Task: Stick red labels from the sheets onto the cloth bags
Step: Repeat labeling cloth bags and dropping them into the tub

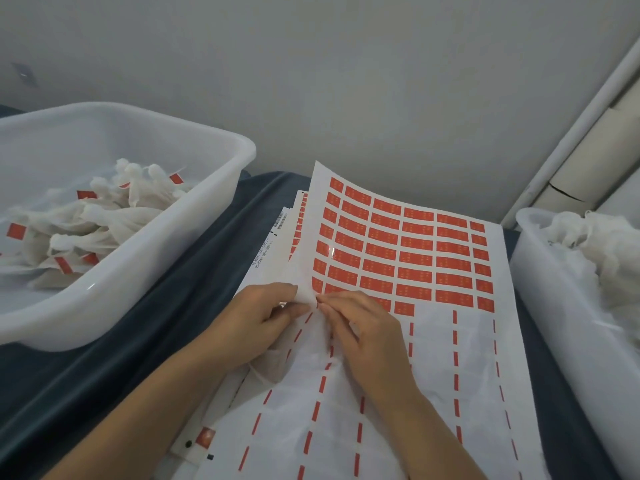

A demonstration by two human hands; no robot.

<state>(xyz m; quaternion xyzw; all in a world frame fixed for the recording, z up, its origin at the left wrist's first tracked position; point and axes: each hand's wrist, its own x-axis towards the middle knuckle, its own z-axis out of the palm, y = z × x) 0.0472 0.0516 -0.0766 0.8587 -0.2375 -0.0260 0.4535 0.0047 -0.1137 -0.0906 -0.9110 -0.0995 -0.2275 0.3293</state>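
Both forearms are reaching in from the near edge, meeting over the middle of the label sheet (398, 341). Well off to the left of the left hand (258, 315), a white tub (145, 271) is sitting on the dark blue cloth (173, 323), holding a heap of cloth bags (100, 216) already carrying red labels. The left hand is pinching the lifted left edge of the sheet between thumb and curled fingers, bending that edge upward. Just beneath both hands a thin white cloth bag (277, 362) is lying on the sheet, partly hidden by the wrists. The right hand (367, 327) is touching the left at the fingertips, its fingers curled down onto the sheet at the lowest row of red labels (405, 258); whether it is actually gripping a label is not clear. Beyond the hands, the remaining labels are filling the far half of the sheet, with more sheets stacked underneath. Far to the right of the right hand, a second tub (554, 306) is holding crumpled white bags (595, 244).
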